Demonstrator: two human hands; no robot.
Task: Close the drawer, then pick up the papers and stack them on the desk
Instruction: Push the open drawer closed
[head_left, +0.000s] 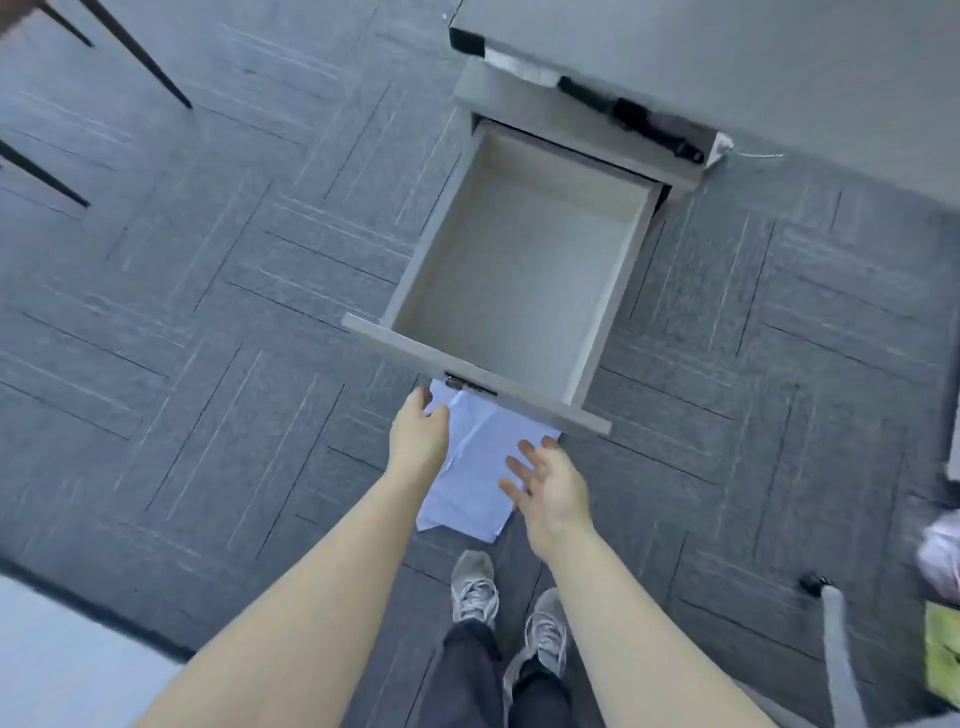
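Two bare forearms reach forward from the bottom edge, over a pair of grey sneakers planted on the dark patterned carpet. The left hand hangs with fingers loosely curled and grasps nothing; it sits just below the drawer front, near the small dark handle. The right hand is spread, fingers apart, over the papers, and whether it touches them I cannot tell. Those pale sheets lie on the floor, partly tucked under the front panel of the drawer, which is pulled far out from its grey cabinet, its pale inside showing. The drawer front overhangs the top of the papers, and both hands cover their sides. Grey desk surface fills the upper right. Dark chair legs stand well apart at upper left, and a yellow-green object sits at the right edge.
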